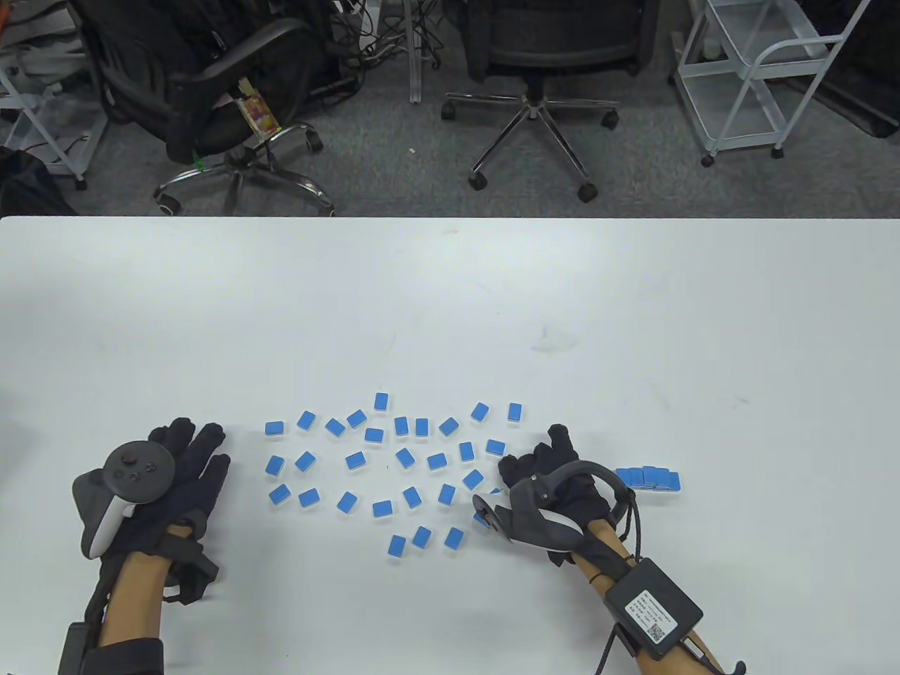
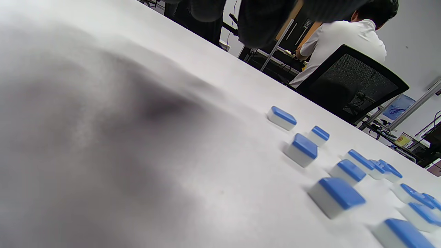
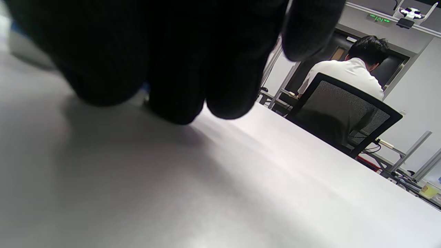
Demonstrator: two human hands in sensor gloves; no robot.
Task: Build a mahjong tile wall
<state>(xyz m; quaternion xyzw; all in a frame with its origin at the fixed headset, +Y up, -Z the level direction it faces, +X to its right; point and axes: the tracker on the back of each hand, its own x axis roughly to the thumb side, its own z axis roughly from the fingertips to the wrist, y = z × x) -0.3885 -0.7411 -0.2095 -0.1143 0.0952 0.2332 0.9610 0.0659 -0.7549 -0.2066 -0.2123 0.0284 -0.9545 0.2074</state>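
Note:
Many blue-backed mahjong tiles (image 1: 404,458) lie scattered face down on the white table (image 1: 450,302). A short row of tiles (image 1: 650,479) stands together at the right. My left hand (image 1: 200,450) rests flat on the table just left of the scatter, fingers stretched out and empty. My right hand (image 1: 534,460) sits at the scatter's right edge, between it and the row, fingers curled down onto the table. In the right wrist view the bunched fingers (image 3: 179,69) hide what lies under them; a sliver of blue shows between them. The left wrist view shows nearby tiles (image 2: 336,196).
Office chairs (image 1: 555,63) and a white cart (image 1: 759,77) stand on the floor beyond the table's far edge. A person in white sits at another desk in the wrist views (image 3: 348,74). The table's far half is bare white surface.

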